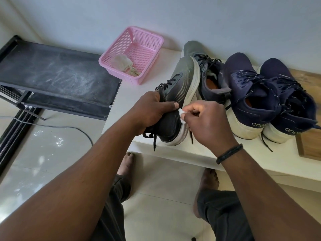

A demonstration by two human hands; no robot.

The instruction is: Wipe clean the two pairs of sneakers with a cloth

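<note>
My left hand [151, 110] grips a grey-and-black sneaker [180, 87] at its collar, tilted on its side with the white sole facing right. A small white cloth [181, 115] is pinched in my right hand [206, 122] and pressed against the sneaker's side near the heel. The second grey sneaker [205, 66] stands just behind it on the white table [191, 153]. To the right, two navy sneakers [251, 94] [291, 105] with white soles stand side by side, heels toward me.
A pink plastic basket [152, 42] holding a crumpled rag [123, 64] sits at the table's back left. A black dusty shoe rack [57, 73] stands left of the table. A wooden board [309, 143] lies at the right edge. A cable [74, 127] runs across the glossy floor; my bare feet are below.
</note>
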